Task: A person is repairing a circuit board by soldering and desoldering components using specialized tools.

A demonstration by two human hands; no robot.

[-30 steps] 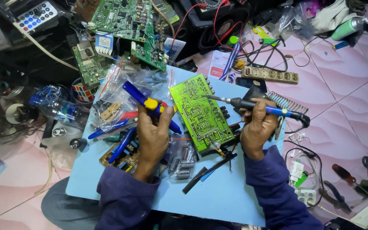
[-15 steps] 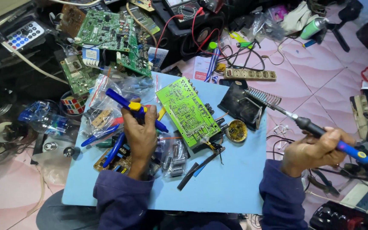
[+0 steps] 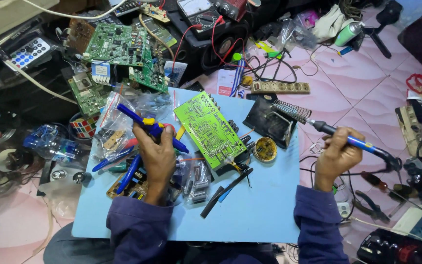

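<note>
On the near part of the blue desk (image 3: 264,215) we rest our left hand (image 3: 156,156), fingers closed around a blue desoldering pump (image 3: 150,127) with a yellow collar. To the right, off the desk edge, our right hand (image 3: 337,154) grips a blue-handled soldering iron (image 3: 340,137), its tip at the coiled stand (image 3: 289,111). Between the hands lies a green circuit board (image 3: 208,128), a round tin (image 3: 264,148) just beside it. Farther off lie more green boards (image 3: 118,46).
</note>
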